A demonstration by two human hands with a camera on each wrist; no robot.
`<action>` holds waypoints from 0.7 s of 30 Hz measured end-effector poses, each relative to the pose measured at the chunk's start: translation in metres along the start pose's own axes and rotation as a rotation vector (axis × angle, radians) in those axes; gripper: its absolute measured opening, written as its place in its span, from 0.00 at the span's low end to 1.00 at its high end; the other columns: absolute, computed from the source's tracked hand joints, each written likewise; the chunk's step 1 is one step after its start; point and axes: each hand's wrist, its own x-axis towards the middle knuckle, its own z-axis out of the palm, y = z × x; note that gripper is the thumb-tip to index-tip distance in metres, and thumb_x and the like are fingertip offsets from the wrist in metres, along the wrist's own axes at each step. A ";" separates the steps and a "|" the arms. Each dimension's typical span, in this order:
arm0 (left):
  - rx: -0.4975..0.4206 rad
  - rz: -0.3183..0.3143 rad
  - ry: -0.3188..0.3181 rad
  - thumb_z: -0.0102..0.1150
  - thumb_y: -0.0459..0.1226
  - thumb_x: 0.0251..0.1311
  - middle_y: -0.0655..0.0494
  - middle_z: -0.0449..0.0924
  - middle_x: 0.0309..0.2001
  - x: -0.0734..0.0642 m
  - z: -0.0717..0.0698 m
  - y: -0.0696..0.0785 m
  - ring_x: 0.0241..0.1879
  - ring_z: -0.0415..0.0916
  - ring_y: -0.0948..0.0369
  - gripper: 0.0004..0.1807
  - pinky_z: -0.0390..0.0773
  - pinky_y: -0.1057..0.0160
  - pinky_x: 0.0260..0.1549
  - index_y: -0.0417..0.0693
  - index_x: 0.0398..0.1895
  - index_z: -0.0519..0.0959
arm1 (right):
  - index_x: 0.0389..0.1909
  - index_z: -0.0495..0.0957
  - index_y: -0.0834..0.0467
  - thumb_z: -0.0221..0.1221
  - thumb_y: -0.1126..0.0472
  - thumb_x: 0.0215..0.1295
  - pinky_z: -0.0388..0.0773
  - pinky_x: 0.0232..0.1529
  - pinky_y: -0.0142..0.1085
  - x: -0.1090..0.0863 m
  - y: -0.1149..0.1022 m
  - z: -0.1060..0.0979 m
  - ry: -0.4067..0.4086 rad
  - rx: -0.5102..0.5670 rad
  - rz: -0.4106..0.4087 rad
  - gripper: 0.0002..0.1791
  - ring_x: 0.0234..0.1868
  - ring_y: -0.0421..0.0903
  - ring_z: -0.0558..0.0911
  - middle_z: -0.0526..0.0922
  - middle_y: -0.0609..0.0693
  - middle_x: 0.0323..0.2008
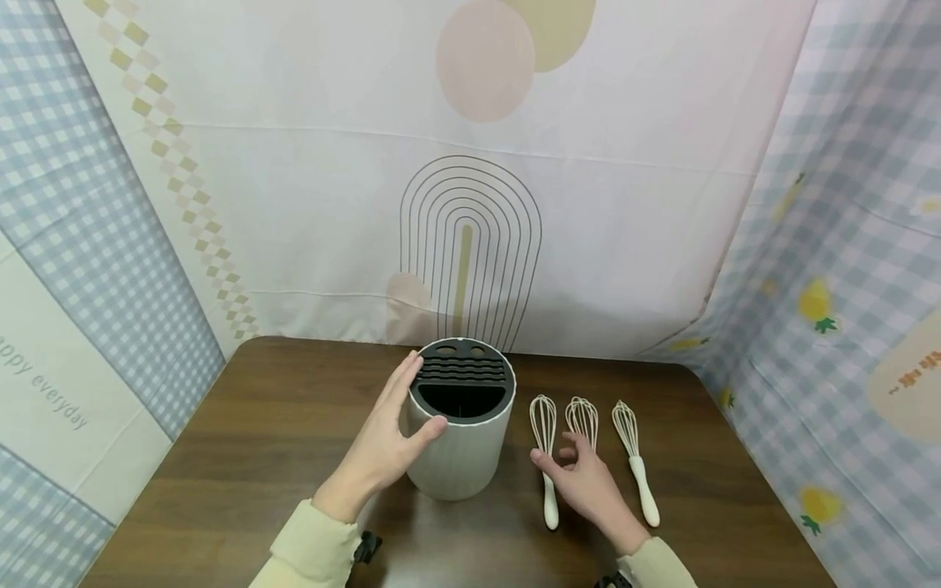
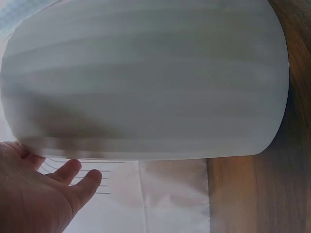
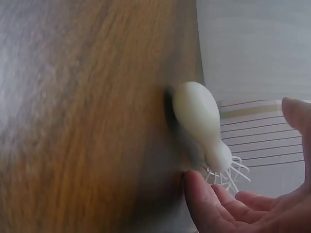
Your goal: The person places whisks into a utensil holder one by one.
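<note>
A pale grey utensil holder (image 1: 456, 465) with a black slotted insert (image 1: 463, 371) stands upright on the wooden table. At its left side is my left hand (image 1: 375, 453), fingers straight and spread along the rim, thumb in front. To the right of the holder lie three white whisks: a left whisk (image 1: 550, 506), a middle whisk (image 1: 581, 418) and a right whisk (image 1: 645, 492). Over the left and middle ones hovers my right hand (image 1: 586, 487), hiding the middle handle. In the right wrist view, the thumb and fingers are spread apart around a white whisk handle (image 3: 197, 109) without closing on it.
The brown wooden table (image 1: 243, 457) reaches back to a white patterned cloth (image 1: 316, 204). Blue checked cloths hang on both sides, one of them a right-hand cloth (image 1: 831, 204) with fruit prints. The holder stands near the table's back edge.
</note>
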 end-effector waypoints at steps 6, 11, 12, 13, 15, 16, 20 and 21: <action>0.015 0.012 0.019 0.61 0.53 0.60 0.68 0.41 0.76 0.002 0.006 -0.007 0.73 0.45 0.62 0.46 0.56 0.44 0.64 0.57 0.77 0.49 | 0.65 0.63 0.66 0.63 0.33 0.55 0.73 0.50 0.51 0.003 0.003 0.005 -0.023 0.032 0.002 0.49 0.51 0.55 0.79 0.79 0.60 0.49; 0.019 0.034 0.048 0.62 0.52 0.60 0.66 0.44 0.75 0.002 0.010 -0.011 0.72 0.49 0.61 0.45 0.58 0.45 0.64 0.55 0.76 0.52 | 0.61 0.66 0.67 0.66 0.41 0.56 0.75 0.45 0.46 0.004 0.006 0.008 -0.027 0.032 -0.003 0.43 0.44 0.50 0.80 0.81 0.56 0.42; 0.019 0.033 0.050 0.62 0.52 0.60 0.66 0.44 0.75 0.002 0.011 -0.011 0.72 0.49 0.61 0.45 0.58 0.45 0.64 0.55 0.76 0.52 | 0.60 0.66 0.67 0.67 0.43 0.57 0.76 0.43 0.45 0.004 0.006 0.008 -0.026 0.032 -0.005 0.41 0.42 0.49 0.80 0.81 0.55 0.40; 0.019 0.032 0.051 0.62 0.52 0.60 0.67 0.44 0.75 0.002 0.011 -0.012 0.72 0.49 0.61 0.45 0.58 0.46 0.64 0.55 0.76 0.52 | 0.59 0.67 0.68 0.67 0.46 0.57 0.76 0.41 0.43 0.004 0.006 0.009 -0.024 0.035 -0.008 0.39 0.40 0.48 0.80 0.81 0.54 0.39; 0.019 0.030 0.050 0.62 0.53 0.60 0.67 0.44 0.75 0.002 0.012 -0.012 0.72 0.49 0.62 0.45 0.58 0.46 0.64 0.56 0.76 0.52 | 0.57 0.68 0.68 0.68 0.51 0.57 0.75 0.38 0.41 0.004 0.007 0.010 -0.019 0.040 -0.017 0.35 0.37 0.46 0.79 0.81 0.53 0.36; 0.020 0.029 0.050 0.62 0.53 0.60 0.68 0.44 0.75 0.002 0.012 -0.012 0.72 0.49 0.62 0.45 0.58 0.46 0.64 0.56 0.76 0.52 | 0.57 0.68 0.69 0.68 0.53 0.57 0.75 0.37 0.40 0.004 0.007 0.010 -0.017 0.042 -0.024 0.34 0.36 0.45 0.78 0.80 0.53 0.35; 0.024 0.026 0.057 0.62 0.53 0.59 0.68 0.45 0.75 0.002 0.011 -0.013 0.71 0.50 0.63 0.44 0.58 0.46 0.64 0.57 0.75 0.53 | 0.54 0.69 0.71 0.68 0.59 0.57 0.74 0.36 0.39 0.004 0.008 0.012 -0.012 0.046 -0.044 0.30 0.33 0.44 0.77 0.79 0.53 0.32; 0.027 0.024 0.058 0.62 0.53 0.59 0.68 0.45 0.75 0.002 0.011 -0.013 0.71 0.50 0.63 0.44 0.58 0.46 0.64 0.57 0.75 0.53 | 0.54 0.69 0.71 0.68 0.61 0.57 0.74 0.36 0.39 0.004 0.008 0.013 -0.013 0.047 -0.047 0.29 0.32 0.44 0.77 0.79 0.53 0.31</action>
